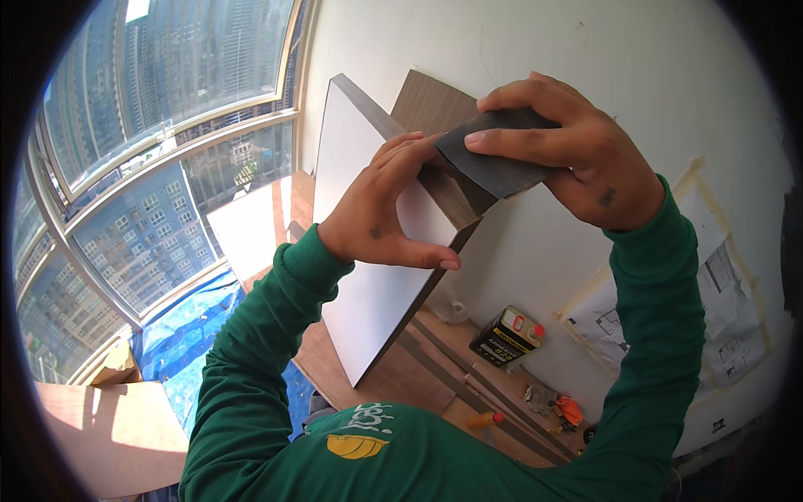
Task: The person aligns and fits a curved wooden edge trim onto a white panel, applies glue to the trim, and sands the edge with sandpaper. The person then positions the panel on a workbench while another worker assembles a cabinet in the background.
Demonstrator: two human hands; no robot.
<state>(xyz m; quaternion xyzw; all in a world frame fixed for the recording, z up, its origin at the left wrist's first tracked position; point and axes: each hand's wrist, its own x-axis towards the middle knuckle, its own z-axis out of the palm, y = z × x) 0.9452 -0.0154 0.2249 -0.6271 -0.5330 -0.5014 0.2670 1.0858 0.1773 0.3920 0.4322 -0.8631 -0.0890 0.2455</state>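
Note:
A tall white panel (368, 276) with a wood-grain edge stands in front of me, tilted in view. My left hand (376, 201) is closed on its upper part: the thumb lies across the white face near the corner, and the fingers reach over the wood-grain edge. Beside the left fingertips, my right hand (577, 151) holds a bent dark grey sheet (493, 155), which looks like sandpaper. Thumb and fingers pinch the sheet against the panel's upper edge near the corner. Part of that edge is hidden under the sheet and my fingers.
Behind the panel, a brown wood-grain board (431, 100) leans on the wall. Low on the right are a black can (506, 336), long dark strips (452, 356), a yellow bottle (483, 420) and an orange item (570, 410). Windows (167, 125) and blue sheeting (188, 326) lie left.

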